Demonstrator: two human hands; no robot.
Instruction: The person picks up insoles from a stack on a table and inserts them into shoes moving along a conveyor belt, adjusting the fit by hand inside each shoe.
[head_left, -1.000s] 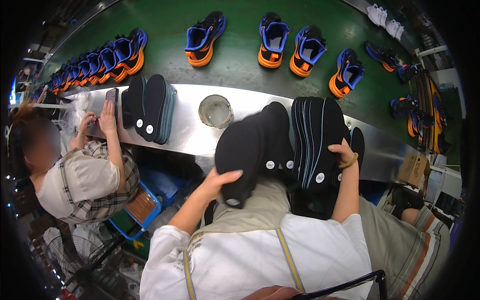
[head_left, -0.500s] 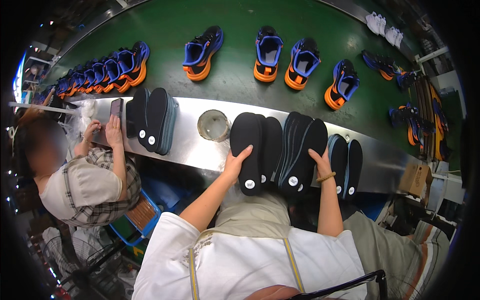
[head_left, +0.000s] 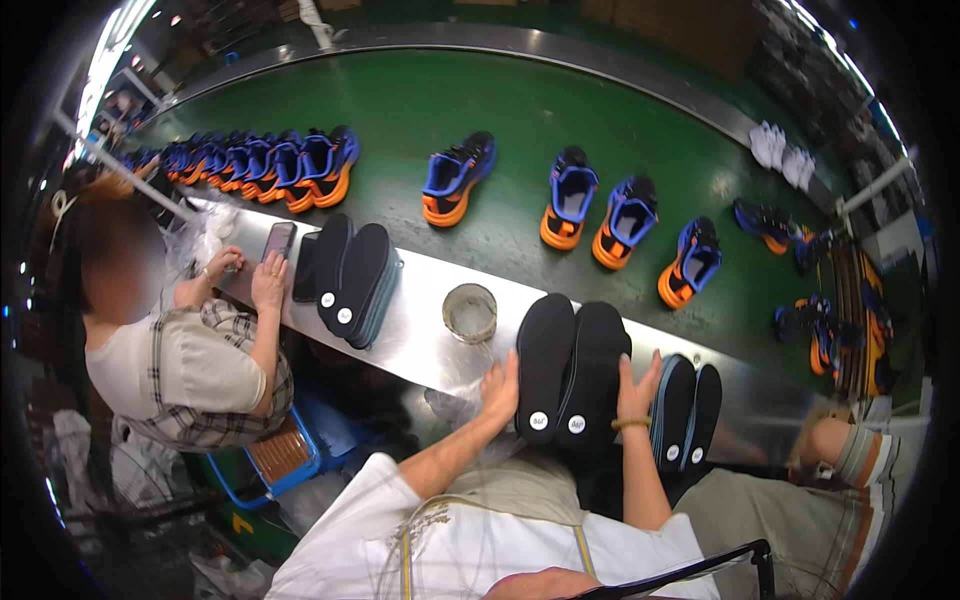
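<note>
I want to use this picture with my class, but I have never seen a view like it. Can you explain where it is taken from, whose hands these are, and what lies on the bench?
The picture comes from a wide camera on a worker's head, looking down, so straight edges bend. The left hand and right hand press either side of a stack of flat black foam insoles on a shiny steel bench. More black insole stacks and a round tape roll lie there too. Beyond, blue and orange shoes sit on a green conveyor belt. A seated co-worker handles a phone.
</note>
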